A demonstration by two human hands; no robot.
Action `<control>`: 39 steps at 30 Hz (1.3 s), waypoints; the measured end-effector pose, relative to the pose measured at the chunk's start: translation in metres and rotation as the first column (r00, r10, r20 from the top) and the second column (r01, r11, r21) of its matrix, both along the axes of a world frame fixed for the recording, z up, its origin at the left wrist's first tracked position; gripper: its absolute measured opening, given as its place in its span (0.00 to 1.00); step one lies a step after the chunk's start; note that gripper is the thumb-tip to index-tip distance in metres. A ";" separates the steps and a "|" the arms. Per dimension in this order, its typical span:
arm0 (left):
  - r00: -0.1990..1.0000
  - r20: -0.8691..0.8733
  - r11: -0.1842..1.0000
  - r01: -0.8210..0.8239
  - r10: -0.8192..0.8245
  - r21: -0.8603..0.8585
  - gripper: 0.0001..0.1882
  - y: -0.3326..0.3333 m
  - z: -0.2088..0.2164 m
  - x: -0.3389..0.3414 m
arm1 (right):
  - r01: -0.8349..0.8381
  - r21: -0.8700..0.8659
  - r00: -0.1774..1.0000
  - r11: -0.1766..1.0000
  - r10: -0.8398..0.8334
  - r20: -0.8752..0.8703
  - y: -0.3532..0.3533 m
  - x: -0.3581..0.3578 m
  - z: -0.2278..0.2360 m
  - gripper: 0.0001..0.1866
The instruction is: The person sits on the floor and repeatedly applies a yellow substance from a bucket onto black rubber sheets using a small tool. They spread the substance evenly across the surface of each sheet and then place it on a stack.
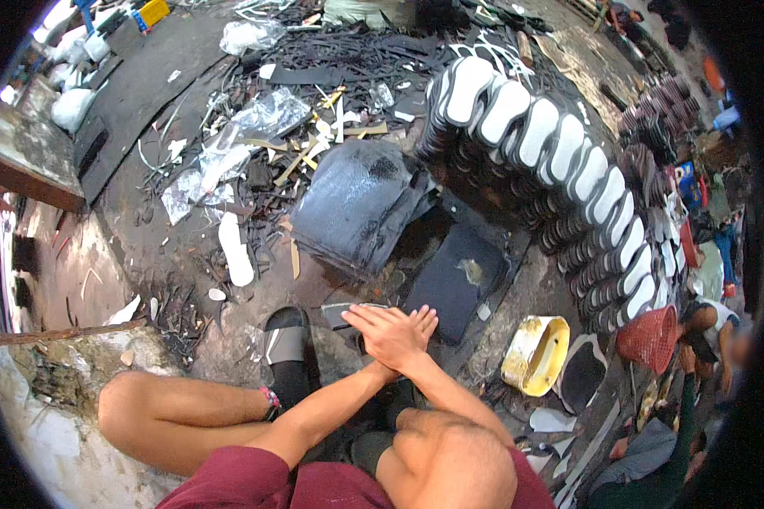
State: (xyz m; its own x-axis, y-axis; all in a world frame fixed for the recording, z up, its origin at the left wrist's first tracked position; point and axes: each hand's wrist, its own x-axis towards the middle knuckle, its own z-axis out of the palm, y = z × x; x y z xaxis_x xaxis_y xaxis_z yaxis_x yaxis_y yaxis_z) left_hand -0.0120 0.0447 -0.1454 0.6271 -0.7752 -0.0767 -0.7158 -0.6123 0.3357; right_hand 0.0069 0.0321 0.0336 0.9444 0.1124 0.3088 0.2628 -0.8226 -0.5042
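Observation:
My hands cross at the wrists in front of my knees. My right hand (392, 334) lies over the left, its fingers stretched toward the left. From under it the fingers of my left hand (426, 318) reach up and to the right; its palm is hidden. Both look open, and no held thing shows. Just beyond my right fingertips lies a flat dark piece with a pale edge (338, 316); I cannot tell whether they touch. Nearest my left fingers is a dark rectangular slab (454, 284). Behind stands a dark, worn block (352, 208) with a shiny top.
Stacked shoe soles with white tops (530, 140) curve along the right. A yellow-white cut container (536, 356) and a red basket (647, 339) stand nearer. Scraps and clear plastic (272, 119) litter the far ground. My sandalled foot (287, 348) is at left. A person (709, 327) sits far right.

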 end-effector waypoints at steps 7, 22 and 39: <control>0.908 -0.203 0.887 0.276 -0.367 -0.369 0.29 -0.015 0.085 -0.044 | 0.613 0.217 0.744 0.760 -0.647 0.166 -0.118 0.020 0.032 0.17; -0.163 -0.985 0.192 -0.967 0.053 0.171 0.15 -0.035 0.110 -0.070 | 0.671 0.741 -0.086 0.028 -0.990 0.115 -0.207 -0.217 0.115 0.14; -0.216 -0.968 0.426 -0.870 0.126 0.249 0.31 -0.008 0.122 -0.015 | 0.996 0.017 -0.073 -0.087 -0.912 -0.404 -0.245 -0.329 0.000 0.17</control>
